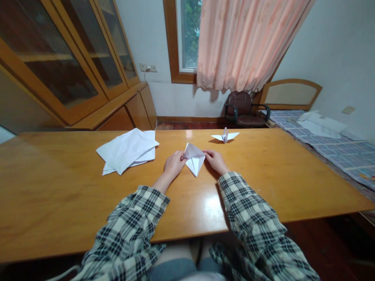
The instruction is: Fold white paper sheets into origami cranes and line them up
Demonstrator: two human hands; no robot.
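Observation:
Between my two hands is a piece of folded white paper (195,159), kite-shaped, with its narrow point toward me and a crease down its lower half. Its upper flap stands partly raised. My left hand (175,163) pinches the paper's left corner between thumb and fingers. On the opposite side, my right hand (215,160) grips the right corner with its fingertips. A finished white paper crane (225,136) with spread wings stands near the far edge, beyond my right hand. To the left of my left hand lies a loose stack of white paper sheets (129,150).
The wooden table (73,203) spans the view in front of me. Behind it are a glass-doored cabinet (84,58) at left, a pink curtain (240,43) by the window, and a brown armchair (242,107). A bed (328,144) stands along the right side.

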